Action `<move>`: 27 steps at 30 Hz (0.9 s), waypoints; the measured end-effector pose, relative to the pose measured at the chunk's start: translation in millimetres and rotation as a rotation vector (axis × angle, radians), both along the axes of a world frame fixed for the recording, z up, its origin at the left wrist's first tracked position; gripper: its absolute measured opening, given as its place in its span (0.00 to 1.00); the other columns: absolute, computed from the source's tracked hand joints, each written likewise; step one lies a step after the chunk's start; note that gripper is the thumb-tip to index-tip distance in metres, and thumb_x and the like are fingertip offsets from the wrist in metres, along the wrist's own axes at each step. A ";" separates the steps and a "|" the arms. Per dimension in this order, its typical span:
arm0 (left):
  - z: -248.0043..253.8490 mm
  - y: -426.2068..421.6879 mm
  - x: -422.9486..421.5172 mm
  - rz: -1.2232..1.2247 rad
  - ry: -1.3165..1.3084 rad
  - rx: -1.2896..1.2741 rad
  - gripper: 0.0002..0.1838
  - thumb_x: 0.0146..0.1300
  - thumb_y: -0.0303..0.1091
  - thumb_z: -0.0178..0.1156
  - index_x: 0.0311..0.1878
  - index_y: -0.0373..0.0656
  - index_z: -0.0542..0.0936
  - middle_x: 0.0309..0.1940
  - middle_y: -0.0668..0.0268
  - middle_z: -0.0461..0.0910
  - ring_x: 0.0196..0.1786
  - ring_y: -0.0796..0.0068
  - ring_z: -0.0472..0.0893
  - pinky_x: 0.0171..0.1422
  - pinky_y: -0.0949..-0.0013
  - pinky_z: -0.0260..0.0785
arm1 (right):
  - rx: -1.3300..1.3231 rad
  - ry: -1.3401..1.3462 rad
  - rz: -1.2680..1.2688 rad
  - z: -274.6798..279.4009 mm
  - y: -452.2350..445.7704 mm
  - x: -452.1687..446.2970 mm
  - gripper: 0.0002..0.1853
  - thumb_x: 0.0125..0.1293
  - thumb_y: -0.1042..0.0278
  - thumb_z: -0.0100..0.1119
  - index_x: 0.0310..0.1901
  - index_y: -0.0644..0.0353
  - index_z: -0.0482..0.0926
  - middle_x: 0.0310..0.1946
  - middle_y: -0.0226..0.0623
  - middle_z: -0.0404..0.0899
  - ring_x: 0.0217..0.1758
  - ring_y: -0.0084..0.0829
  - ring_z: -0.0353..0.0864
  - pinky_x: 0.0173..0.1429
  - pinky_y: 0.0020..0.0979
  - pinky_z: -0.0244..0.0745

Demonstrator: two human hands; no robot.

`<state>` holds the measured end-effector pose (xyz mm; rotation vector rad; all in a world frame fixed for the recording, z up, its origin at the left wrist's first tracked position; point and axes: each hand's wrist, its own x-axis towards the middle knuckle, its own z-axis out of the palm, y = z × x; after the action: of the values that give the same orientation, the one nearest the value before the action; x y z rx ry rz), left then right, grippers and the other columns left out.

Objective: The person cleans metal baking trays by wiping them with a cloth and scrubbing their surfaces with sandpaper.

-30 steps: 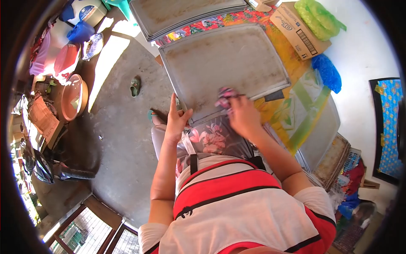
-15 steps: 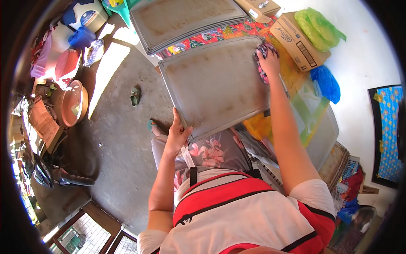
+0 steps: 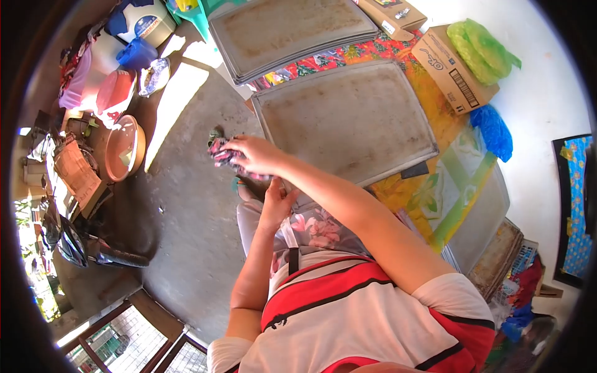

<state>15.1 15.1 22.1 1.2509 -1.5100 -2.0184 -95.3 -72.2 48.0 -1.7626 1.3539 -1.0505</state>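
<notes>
A grey, brown-stained metal baking tray (image 3: 348,118) lies over the table in front of me, its near left corner close to my lap. My left hand (image 3: 277,204) is closed on that corner, partly hidden behind my right forearm. My right hand (image 3: 258,155) grips a crumpled pink, black and white cloth (image 3: 225,156), held out past the tray's left edge above the floor. Behind this tray sits a stack of similar trays (image 3: 292,34), the top one stained brown.
A floral tablecloth (image 3: 423,78) shows around the trays. On the right are a cardboard box (image 3: 454,71) with a green plastic bag (image 3: 482,50) and a blue bag (image 3: 491,132). Basins (image 3: 124,149) and containers stand at the left; a green shoe (image 3: 216,133) lies on the concrete floor.
My right hand has swung with the cloth from the tray's far right edge across to beyond its left edge. My left hand stays at the near left corner. The view has shifted slightly.
</notes>
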 end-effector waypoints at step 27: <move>29.4 -16.2 35.0 0.559 0.661 0.425 0.38 0.72 0.70 0.33 0.74 0.54 0.62 0.70 0.65 0.67 0.72 0.64 0.66 0.72 0.49 0.61 | -0.029 -0.337 -0.311 19.6 84.1 40.2 0.22 0.65 0.72 0.58 0.61 0.60 0.72 0.55 0.48 0.76 0.58 0.49 0.75 0.62 0.42 0.69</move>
<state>50.1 -1.1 51.5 0.8529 -0.3894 -2.0888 -55.2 11.9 67.6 -1.3414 1.4248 -1.4672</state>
